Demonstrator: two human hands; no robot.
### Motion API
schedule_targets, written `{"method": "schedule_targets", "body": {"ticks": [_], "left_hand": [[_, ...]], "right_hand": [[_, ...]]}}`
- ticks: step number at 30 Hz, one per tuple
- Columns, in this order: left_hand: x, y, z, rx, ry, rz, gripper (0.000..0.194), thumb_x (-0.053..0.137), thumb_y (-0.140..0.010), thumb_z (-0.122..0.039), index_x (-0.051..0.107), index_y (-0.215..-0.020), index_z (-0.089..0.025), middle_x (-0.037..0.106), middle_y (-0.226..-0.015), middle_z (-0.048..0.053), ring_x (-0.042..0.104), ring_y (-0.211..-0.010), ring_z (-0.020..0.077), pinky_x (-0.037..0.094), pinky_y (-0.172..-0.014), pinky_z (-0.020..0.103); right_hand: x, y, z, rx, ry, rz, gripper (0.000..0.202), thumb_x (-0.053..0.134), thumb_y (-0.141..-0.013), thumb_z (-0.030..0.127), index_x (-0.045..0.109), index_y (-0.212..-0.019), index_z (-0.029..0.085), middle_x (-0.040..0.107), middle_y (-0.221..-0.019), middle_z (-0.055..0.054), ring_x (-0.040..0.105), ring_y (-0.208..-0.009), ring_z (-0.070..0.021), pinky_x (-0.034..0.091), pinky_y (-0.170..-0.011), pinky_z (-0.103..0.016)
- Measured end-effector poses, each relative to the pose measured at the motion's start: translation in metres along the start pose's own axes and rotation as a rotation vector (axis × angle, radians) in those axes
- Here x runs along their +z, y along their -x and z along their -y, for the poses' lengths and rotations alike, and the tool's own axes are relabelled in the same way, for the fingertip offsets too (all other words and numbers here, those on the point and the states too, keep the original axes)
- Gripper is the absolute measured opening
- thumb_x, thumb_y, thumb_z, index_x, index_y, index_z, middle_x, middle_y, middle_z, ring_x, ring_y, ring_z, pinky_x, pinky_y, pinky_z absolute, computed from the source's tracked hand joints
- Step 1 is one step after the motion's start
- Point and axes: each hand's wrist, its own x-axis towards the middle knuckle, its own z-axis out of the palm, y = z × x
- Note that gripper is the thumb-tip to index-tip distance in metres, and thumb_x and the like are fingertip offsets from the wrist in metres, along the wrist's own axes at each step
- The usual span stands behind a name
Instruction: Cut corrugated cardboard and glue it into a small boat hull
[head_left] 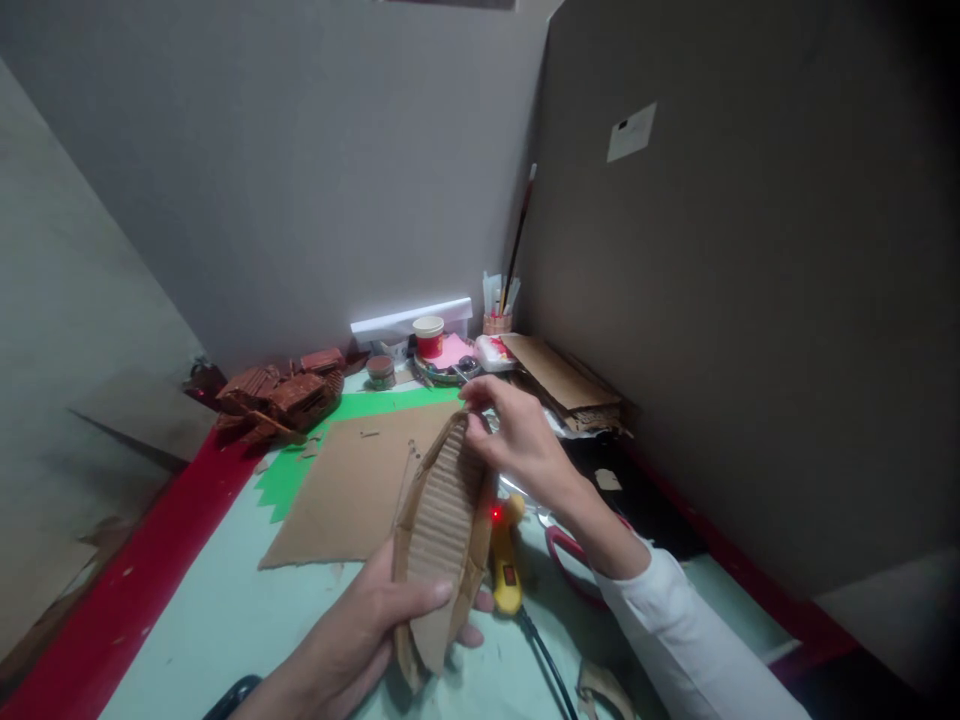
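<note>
A boat-shaped piece of corrugated cardboard, with a ridged inside and low raised sides, is tilted up in front of me. My left hand grips its lower end, thumb on the inner face and fingertips wrapped round the far side. At the upper tip, my right hand pinches the edge; whatever lies between those fingertips is partly hidden. Just right of the boat shape lies a yellow glue gun with a lit red light and a black cord. Beside it are red-handled scissors, partly covered by my right forearm.
A flat cardboard sheet lies over green paper. Reddish-brown model pieces are heaped at the back left. Behind stand a red paper cup and a brush holder. Stacked cardboard sits by the right wall.
</note>
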Motion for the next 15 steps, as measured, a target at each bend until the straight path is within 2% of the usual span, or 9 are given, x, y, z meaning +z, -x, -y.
{"method": "schedule_targets", "body": {"ticks": [4, 8, 11, 15], "left_hand": [[-0.004, -0.003, 0.004, 0.014, -0.069, -0.01, 0.04, 0.074, -0.079, -0.019, 0.059, -0.115, -0.011, 0.075, -0.083, 0.012, 0.07, -0.065, 0.0198, 0.054, -0.058, 0.028], [-0.005, -0.006, 0.005, 0.076, -0.072, -0.025, 0.043, 0.074, -0.078, -0.02, 0.057, -0.117, -0.013, 0.073, -0.078, 0.008, 0.065, -0.061, 0.0169, 0.052, -0.054, 0.026], [-0.003, -0.007, 0.004, 0.103, -0.06, -0.034, 0.042, 0.075, -0.077, -0.02, 0.058, -0.115, -0.012, 0.072, -0.076, 0.007, 0.063, -0.06, 0.0168, 0.051, -0.053, 0.027], [-0.001, -0.006, 0.002, 0.148, -0.038, -0.065, 0.031, 0.074, -0.078, -0.02, 0.061, -0.105, -0.013, 0.072, -0.074, 0.007, 0.064, -0.058, 0.016, 0.051, -0.055, 0.027]], "right_hand": [[0.001, 0.0, 0.001, 0.02, -0.042, 0.021, 0.024, 0.054, -0.076, 0.002, 0.061, -0.093, 0.018, 0.067, -0.088, -0.004, 0.063, -0.081, -0.0195, 0.046, -0.074, -0.029], [0.005, 0.0, 0.002, 0.069, -0.114, 0.001, 0.023, 0.053, -0.079, 0.006, 0.06, -0.098, 0.018, 0.068, -0.091, -0.005, 0.065, -0.083, -0.0205, 0.047, -0.077, -0.032], [0.009, 0.0, 0.003, 0.135, -0.207, -0.054, 0.031, 0.055, -0.081, 0.012, 0.056, -0.111, 0.018, 0.068, -0.099, -0.007, 0.066, -0.09, -0.0218, 0.049, -0.084, -0.035], [0.019, 0.003, 0.006, 0.269, -0.395, -0.076, 0.053, 0.062, -0.085, 0.03, 0.044, -0.134, 0.018, 0.065, -0.124, -0.015, 0.068, -0.105, -0.025, 0.052, -0.093, -0.042]]}}
